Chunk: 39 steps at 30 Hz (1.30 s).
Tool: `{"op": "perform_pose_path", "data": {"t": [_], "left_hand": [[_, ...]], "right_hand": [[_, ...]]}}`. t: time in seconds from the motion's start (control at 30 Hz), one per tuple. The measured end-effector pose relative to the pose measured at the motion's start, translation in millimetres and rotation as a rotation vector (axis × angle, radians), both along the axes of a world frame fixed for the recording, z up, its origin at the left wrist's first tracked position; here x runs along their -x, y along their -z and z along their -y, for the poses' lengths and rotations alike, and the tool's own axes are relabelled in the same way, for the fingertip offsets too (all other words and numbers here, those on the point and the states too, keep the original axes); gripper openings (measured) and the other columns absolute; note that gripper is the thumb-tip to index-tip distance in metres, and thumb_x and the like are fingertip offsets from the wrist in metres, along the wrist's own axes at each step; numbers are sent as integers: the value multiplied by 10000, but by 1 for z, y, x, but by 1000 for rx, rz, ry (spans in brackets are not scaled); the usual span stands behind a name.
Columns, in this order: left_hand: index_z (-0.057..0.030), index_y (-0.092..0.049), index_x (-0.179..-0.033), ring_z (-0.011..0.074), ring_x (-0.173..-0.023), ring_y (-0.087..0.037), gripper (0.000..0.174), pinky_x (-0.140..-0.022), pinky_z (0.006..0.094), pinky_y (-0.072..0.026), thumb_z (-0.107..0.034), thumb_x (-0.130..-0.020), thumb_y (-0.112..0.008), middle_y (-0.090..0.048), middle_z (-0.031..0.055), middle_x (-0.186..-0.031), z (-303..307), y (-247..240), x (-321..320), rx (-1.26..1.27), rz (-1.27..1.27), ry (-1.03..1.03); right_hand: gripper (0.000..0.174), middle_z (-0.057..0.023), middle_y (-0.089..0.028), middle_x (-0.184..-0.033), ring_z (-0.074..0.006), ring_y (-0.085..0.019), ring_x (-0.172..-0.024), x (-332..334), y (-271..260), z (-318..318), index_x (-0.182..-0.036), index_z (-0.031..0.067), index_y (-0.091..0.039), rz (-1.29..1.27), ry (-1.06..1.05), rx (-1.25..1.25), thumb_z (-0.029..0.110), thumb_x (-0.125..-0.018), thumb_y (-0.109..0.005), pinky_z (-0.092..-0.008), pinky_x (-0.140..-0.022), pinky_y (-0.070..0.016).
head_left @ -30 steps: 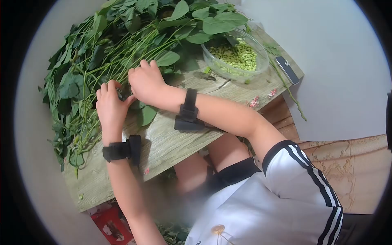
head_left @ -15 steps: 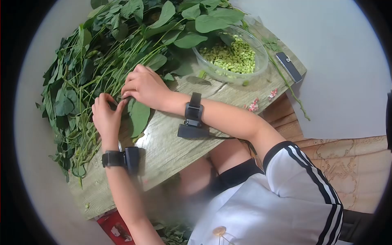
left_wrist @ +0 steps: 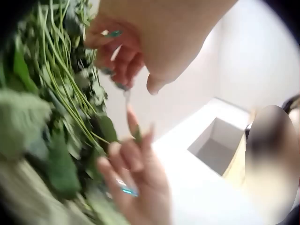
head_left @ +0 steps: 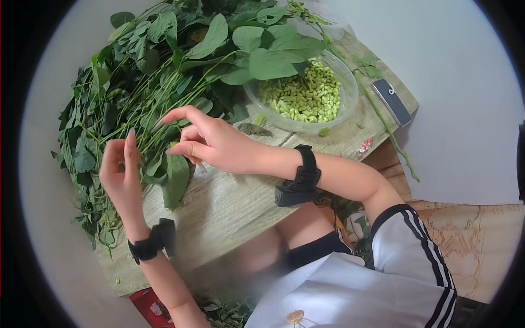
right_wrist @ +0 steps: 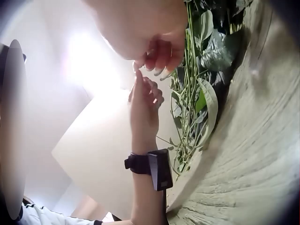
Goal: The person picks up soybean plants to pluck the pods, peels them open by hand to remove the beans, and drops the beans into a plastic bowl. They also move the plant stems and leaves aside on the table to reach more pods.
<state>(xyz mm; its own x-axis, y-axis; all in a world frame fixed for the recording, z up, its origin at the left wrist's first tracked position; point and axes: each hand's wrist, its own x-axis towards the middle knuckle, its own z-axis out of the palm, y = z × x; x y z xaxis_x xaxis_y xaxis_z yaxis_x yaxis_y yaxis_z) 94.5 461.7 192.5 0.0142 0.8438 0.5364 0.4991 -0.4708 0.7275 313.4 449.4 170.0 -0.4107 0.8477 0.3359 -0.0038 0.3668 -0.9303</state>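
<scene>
My left hand (head_left: 121, 172) is raised at the near edge of the heap of leafy bean plants (head_left: 139, 95), its fingers loosely bent and the thumb pointing up. Nothing shows in its fingers. Facing it from the right is my right hand (head_left: 216, 143), index finger stretched out, the others bent. A small green piece (left_wrist: 137, 135) shows between its thumb and a finger in the left wrist view; its kind is unclear. The right wrist view has the fingertips of both hands close together. Below them a broad leaf (head_left: 176, 183) hangs over the wooden table (head_left: 235, 197).
A clear plastic bowl (head_left: 309, 127) of shelled green beans (head_left: 298, 98) stands right of the plants, under overhanging leaves. Beyond it lie a loose stem (head_left: 377, 112) and a dark phone (head_left: 391, 102) near the table's corner. A brown withered leaf (head_left: 254, 129) lies before the bowl.
Half a second ago the fingertips of both hands met at the plants. Now they have parted: the left hand has shifted left, and the right hand has lifted with its index finger extended.
</scene>
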Motion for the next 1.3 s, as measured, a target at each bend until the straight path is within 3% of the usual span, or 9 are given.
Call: {"op": "perform_pose_path", "data": {"t": [0.1,0.23,0.3,0.47,0.57,0.7,0.77,0.87,1.3], "left_hand": [[-55,-596,-915,32,-480,-464,354,-426,186,-318,-353,-1060,-472,-529,-25,-630,14,-2,-39,526,270,383],[-33,-599,-950,63,-430,-498,441,-375,193,-287,-416,-1066,-412,-537,-10,-585,17,13,-56,643,238,419],[-35,-597,-957,63,-426,-493,442,-376,195,-288,-415,-1069,-400,-529,-6,-570,20,21,-51,776,293,440],[-33,-563,-916,76,-399,-463,351,-358,201,-311,-317,-1074,-430,-524,9,-557,16,35,-38,565,254,533],[-37,-582,-1007,38,-373,-375,331,-338,191,-255,-339,-1063,-460,-439,-39,-531,16,46,-36,598,482,495],[-23,-580,-1082,49,-356,-362,327,-314,197,-275,-330,-1056,-469,-424,-39,-526,17,54,-40,610,554,416],[-25,-531,-835,80,-323,-393,415,-279,219,-308,-349,-1069,-419,-422,1,-467,15,61,-43,666,526,451],[-36,-524,-782,82,-304,-374,440,-275,218,-312,-359,-1066,-427,-427,2,-460,16,58,-53,684,587,354],[-76,-445,-739,69,-314,-272,526,-316,213,-208,-446,-1083,-297,-366,-16,-472,20,55,-53,624,604,518]], "right_hand": [[529,-86,-646,-724,-165,-650,-649,-11,5,-8,-1441,34,-282,5,-64,-44,129,-990,-540,-317,-613,-490],[497,-81,-677,-912,-185,-705,-840,-19,8,-2,-1496,60,-198,2,-198,-113,80,-1038,-391,-336,-783,-509],[513,-115,-683,-974,-195,-703,-849,-19,10,6,-1505,56,-185,-145,-313,146,60,-1029,-375,-341,-797,-512],[453,-151,-651,-878,-254,-694,-740,-11,23,5,-1452,18,-250,-136,-171,-101,68,-1023,-385,-372,-699,-535],[448,-122,-644,-845,-190,-685,-787,-13,20,4,-1428,43,-356,-24,-18,-146,157,-1020,-502,-330,-690,-516],[377,-123,-644,-740,-293,-683,-693,-13,29,-1,-1120,35,-536,136,249,-565,328,-928,-676,-378,-553,-510],[344,-107,-638,-695,-302,-680,-651,-16,31,-1,-1044,40,-521,258,252,-573,328,-930,-669,-383,-533,-509],[330,-100,-637,-682,-274,-682,-642,-17,32,-3,-1000,48,-517,402,376,-617,339,-933,-658,-362,-521,-509],[218,-76,-651,-671,-273,-660,-604,-16,40,-10,-902,83,-607,230,240,-605,294,-939,-647,-367,-503,-489]]}}
